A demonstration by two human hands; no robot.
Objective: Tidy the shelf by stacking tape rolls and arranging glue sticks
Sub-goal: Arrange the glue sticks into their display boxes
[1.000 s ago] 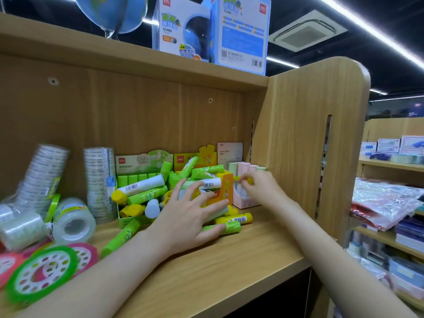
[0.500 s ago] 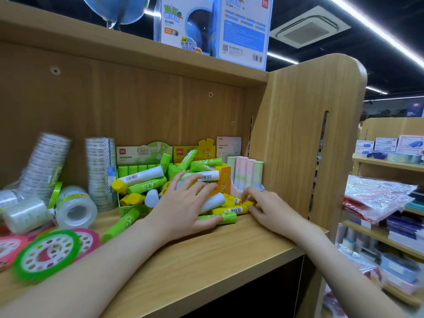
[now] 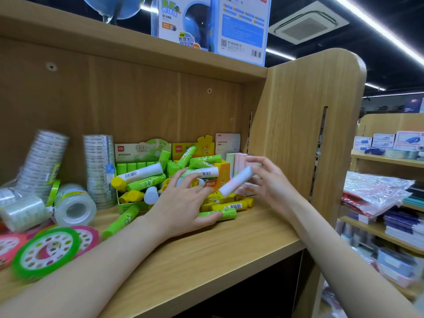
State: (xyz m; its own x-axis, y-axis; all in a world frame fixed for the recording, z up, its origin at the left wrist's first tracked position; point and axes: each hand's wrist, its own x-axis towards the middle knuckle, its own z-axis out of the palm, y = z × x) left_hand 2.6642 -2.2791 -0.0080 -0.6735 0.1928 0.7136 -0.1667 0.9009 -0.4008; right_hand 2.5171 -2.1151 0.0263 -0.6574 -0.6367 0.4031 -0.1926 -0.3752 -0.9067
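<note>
A heap of green and yellow glue sticks [image 3: 146,181] lies mid-shelf, spilling from green and orange display boxes. My left hand [image 3: 181,206] rests on the heap with fingers spread, thumb against a green stick [image 3: 226,214]. My right hand [image 3: 270,182] holds a pale pink-and-white glue stick [image 3: 235,181] tilted above the heap, in front of upright pastel sticks [image 3: 236,162] at the back right. Clear tape rolls [image 3: 74,207] lie loose at the left, with two tall tape stacks [image 3: 98,167] behind; the left stack leans.
Flat pink and green tape rolls [image 3: 46,252] lie near the shelf's front left edge. The wooden side panel [image 3: 298,134] closes the shelf on the right. Globe boxes [image 3: 211,24] stand on the shelf above. Another shelf with packets [image 3: 374,193] is at far right.
My right hand dropped from the back of the shelf to the yellow sticks on the shelf board, then rose holding a pale pink-and-white stick. My left hand stayed on the heap.
</note>
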